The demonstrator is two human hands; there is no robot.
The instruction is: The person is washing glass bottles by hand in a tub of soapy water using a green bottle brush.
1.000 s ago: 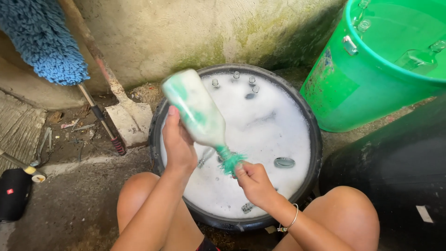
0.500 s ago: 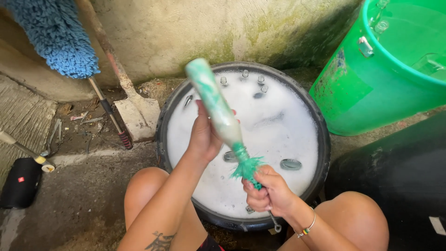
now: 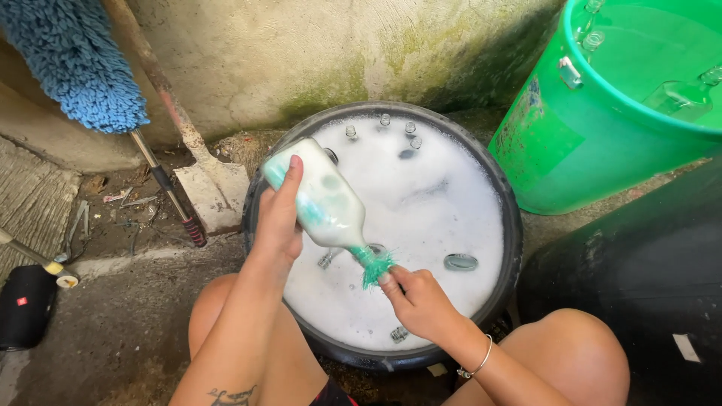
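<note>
Two hands are working over a foamy black tub [image 3: 511, 225] at centre frame: the left hand [image 3: 278, 218] is wrapping its fingers around one soapy bottle [image 3: 323, 203], tilting it neck-down toward the right hand [image 3: 421, 301], which is pinching a green brush [image 3: 372, 265] at the bottle's mouth. Several bottle necks are poking through the foam, and at least three bottles are lying in the green bucket [image 3: 571, 150] at upper right.

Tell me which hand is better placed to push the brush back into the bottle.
Right. The right hand grips the green brush at the bottle's mouth; the left hand is wrapped around the bottle, steadying it over the soapy tub.
</note>
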